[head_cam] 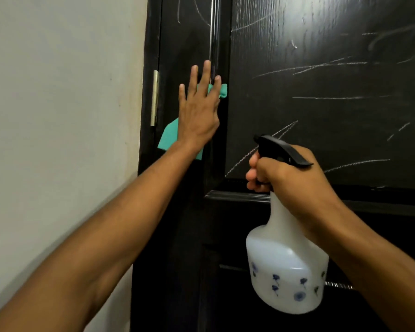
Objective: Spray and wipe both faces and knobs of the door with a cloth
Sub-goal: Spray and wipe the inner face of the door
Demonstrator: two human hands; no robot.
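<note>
cloth on door — flat-pressed

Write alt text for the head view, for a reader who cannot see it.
A left hand presses a green cloth flat against a black door streaked with pale marks, while the right hand grips a white spray bottle. A pale wall lies to the left.

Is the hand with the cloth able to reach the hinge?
Probably yes. The left hand presses the cloth flat on the door, and the hinge sits just beside it with nothing between.
</note>
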